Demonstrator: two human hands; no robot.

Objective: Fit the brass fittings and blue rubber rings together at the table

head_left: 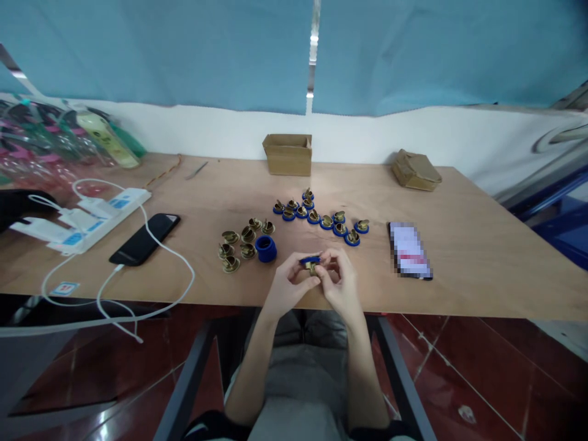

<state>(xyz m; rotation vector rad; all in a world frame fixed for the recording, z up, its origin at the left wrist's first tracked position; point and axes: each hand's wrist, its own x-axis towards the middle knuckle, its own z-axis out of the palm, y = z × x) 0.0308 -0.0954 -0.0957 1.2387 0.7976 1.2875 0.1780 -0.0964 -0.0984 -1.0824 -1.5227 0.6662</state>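
My left hand [288,280] and my right hand [339,278] meet over the near edge of the wooden table [482,245]. Between their pinched fingertips they hold a small brass fitting with a blue ring [311,263] on it. Just beyond my left hand stands a stack of blue rings [266,248]. Left of that stack lie several bare brass fittings [239,244]. Further back, a curved row of brass fittings seated in blue rings [321,217] runs from the middle toward the right.
A black phone [144,239] on a white cable [151,288] lies at the left beside a white power strip [87,223]. A second phone [410,251] lies at the right. An open cardboard box [288,154] and a closed one [416,169] stand at the back.
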